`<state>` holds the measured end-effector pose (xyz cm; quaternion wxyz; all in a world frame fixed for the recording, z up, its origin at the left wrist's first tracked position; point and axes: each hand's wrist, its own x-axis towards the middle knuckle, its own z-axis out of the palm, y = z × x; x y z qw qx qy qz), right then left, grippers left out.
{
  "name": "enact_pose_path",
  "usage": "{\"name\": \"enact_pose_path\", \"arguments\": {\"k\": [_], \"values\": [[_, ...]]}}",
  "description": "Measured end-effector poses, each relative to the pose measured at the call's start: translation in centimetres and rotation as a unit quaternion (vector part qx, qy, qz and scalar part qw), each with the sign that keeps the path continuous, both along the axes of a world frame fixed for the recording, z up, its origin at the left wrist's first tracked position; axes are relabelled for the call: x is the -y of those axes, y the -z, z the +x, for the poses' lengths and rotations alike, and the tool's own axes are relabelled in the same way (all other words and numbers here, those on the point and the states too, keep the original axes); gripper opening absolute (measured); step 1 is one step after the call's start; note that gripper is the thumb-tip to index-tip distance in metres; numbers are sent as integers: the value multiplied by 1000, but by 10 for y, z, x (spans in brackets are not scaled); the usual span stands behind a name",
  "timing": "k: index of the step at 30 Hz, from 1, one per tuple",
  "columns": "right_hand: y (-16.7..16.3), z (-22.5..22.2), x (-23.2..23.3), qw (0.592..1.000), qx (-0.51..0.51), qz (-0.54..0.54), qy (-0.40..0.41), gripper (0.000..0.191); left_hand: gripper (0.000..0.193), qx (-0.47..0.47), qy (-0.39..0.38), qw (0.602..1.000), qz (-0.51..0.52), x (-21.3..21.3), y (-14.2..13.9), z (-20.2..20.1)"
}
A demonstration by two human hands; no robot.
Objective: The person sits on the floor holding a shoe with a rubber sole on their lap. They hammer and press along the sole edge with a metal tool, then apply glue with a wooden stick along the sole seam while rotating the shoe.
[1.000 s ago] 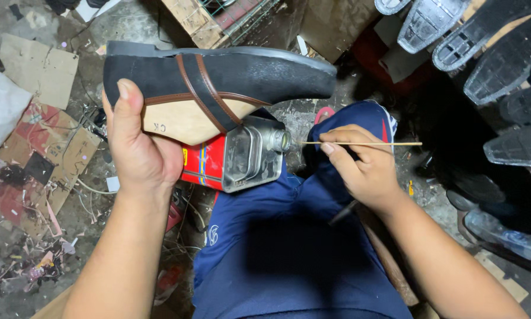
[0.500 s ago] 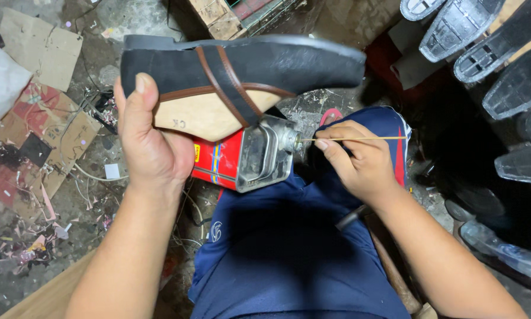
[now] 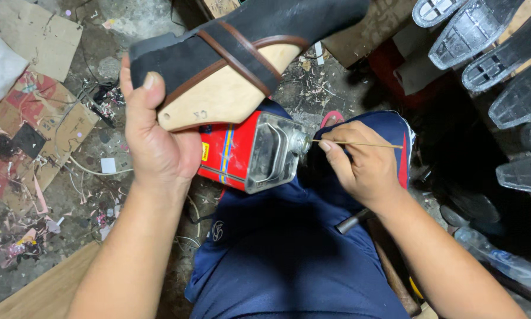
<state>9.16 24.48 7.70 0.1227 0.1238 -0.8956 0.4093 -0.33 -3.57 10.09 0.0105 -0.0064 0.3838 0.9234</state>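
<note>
Head view: my right hand (image 3: 366, 168) has its grip pinched shut on a thin stick (image 3: 360, 143), long axis horizontal, tip at the red glue can (image 3: 251, 153) spout just left. My left hand (image 3: 156, 147) grips the black shoe upper on its last (image 3: 236, 59), above-left.

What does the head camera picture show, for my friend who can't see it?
A person's left hand holds up a black shoe on a pale wooden form, while the right hand pokes a thin stick into the spout of a red tin can lying on their lap. Black soles lie at upper right.
</note>
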Motion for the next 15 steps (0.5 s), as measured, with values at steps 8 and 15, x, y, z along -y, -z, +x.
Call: {"name": "enact_pose_path", "arguments": {"k": [8, 15], "values": [[6, 1, -1, 999, 8, -50, -7, 6, 46, -3, 55, 998, 9, -3, -2, 8], [5, 15, -12, 989, 61, -113, 68, 10, 51, -24, 16, 999, 14, -6, -10, 10]]}}
